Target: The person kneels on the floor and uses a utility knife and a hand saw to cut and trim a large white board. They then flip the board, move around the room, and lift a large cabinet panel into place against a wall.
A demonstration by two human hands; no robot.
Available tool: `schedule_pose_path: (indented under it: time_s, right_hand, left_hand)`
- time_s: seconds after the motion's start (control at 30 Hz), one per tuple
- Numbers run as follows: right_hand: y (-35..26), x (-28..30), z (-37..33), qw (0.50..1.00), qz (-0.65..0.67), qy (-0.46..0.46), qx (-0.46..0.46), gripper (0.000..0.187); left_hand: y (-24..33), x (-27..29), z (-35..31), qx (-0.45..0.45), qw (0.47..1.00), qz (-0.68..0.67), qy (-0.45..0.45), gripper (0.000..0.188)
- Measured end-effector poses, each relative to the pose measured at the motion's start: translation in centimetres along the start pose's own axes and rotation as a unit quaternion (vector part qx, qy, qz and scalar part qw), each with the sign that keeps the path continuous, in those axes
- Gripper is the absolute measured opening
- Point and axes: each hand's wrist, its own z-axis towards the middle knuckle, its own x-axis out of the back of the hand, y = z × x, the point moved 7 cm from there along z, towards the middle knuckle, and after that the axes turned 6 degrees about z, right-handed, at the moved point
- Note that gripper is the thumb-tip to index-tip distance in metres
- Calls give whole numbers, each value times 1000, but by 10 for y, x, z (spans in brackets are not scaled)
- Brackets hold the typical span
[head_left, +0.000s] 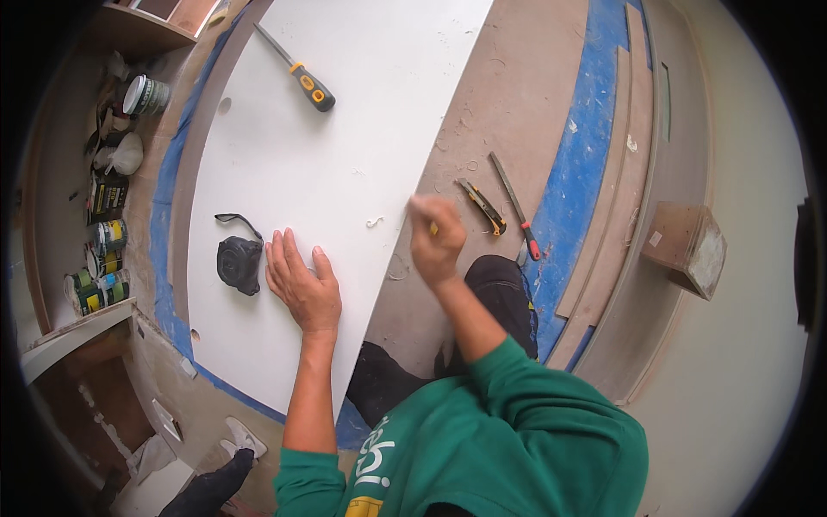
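Observation:
My left hand [303,289] lies flat with its fingers spread on a long white panel [293,172], steadying nothing else. Just left of it sits a black tape measure [239,264] with a wrist strap. My right hand [438,239] is closed at the panel's right edge, slightly blurred. A small yellow bit shows between its fingers, but what it holds is too hidden to name. A curled white shaving [374,222] rests on the panel between my hands. Toward the far end lies a long-shafted hand tool [308,84] with a black and yellow handle.
Right of the panel, a utility knife [483,208] and a red-handled file [515,209] lie on a brown board. Long wooden strips [603,185] rest on blue sheeting [575,138]. Paint cans [110,235] line the left side. Another person's leg [215,481] shows at lower left.

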Motion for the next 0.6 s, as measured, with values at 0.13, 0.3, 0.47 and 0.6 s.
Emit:
schedule_pose_path:
  time_s: [0.13,0.3,0.47,0.6]
  right_hand:
    - [-22,0,-9,998,-37,-29,42,17]
    - [33,12,202,961,-261,-18,90,11]
    - [14,2,192,925,-339,-83,148,11]
    - [-61,-18,1,937,-240,-194,165,6]
  left_hand:
    - [-4,2,0,9,1000,-5,1,55]
    - [5,7,6,-4,1000,-14,15,52]
    - [2,3,4,0,1000,-17,25,51]
    - [-11,1,-2,18,999,-21,36,52]
